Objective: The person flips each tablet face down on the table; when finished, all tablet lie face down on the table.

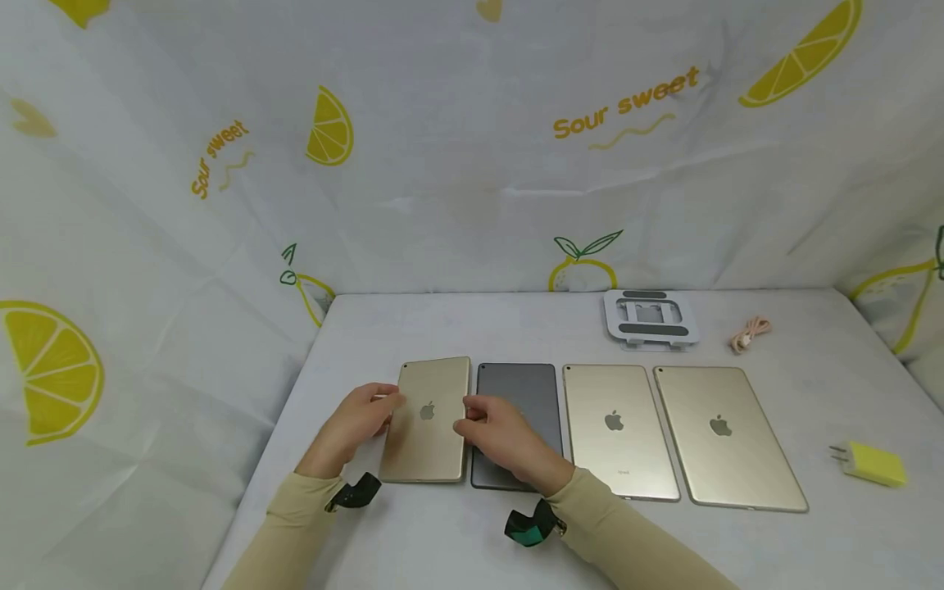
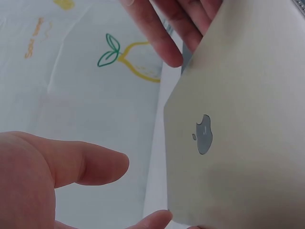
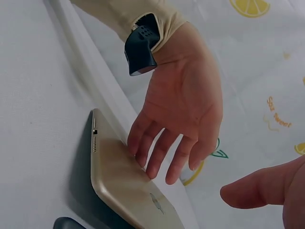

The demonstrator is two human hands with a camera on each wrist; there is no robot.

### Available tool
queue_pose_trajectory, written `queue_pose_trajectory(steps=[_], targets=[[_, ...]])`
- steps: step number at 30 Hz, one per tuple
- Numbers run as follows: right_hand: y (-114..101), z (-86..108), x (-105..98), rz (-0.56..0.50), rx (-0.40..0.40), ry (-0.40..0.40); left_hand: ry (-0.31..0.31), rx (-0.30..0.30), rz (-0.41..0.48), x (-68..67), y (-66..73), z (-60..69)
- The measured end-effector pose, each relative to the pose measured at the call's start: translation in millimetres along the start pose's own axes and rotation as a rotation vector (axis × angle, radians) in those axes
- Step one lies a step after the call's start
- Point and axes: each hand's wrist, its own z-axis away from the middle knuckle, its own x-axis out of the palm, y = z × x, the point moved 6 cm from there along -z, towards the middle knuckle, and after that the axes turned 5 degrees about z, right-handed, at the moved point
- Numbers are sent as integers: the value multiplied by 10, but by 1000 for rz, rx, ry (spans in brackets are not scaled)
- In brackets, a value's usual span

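A gold tablet (image 1: pixel 424 422) with a dark apple logo lies back up at the left end of a row. It is tilted, its right side raised off the table, as the right wrist view shows. My left hand (image 3: pixel 183 98) touches its left edge with extended fingers, the thumb apart from it. At the right edge is my right hand (image 1: pixel 509 438), its fingers (image 2: pixel 164 40) stretched along that edge and its thumb (image 3: pixel 257 187) standing away. A dark grey tablet (image 1: pixel 519 385) lies partly under my right hand.
Two more gold tablets, one (image 1: pixel 615 393) and another (image 1: pixel 726 401), continue the row rightward. Behind them stand a white folding stand (image 1: pixel 652 330) and a coiled pink cable (image 1: pixel 750 334). A yellow plug adapter (image 1: pixel 873 464) lies far right. Lemon-printed cloth (image 1: pixel 442 205) hangs around the table.
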Motion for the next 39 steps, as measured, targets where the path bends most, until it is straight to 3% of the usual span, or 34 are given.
queue_pose_trajectory(steps=[18,25,30,34,39], targets=[[-61,74,60,46,3,-39,15,-10,-11,-28,7,-45],[-89,122,-20,43,-20,-62,6,-11,-18,4,-13,-95],[-50,179,-287,127,-45,-21,-5,2,-30,18,-18,-128],[39,270,-619,301,-113,60,3,12,-74,-33,-58,-107],[186,518,-1145,559,-208,173,14,34,-143,-108,-71,-43]])
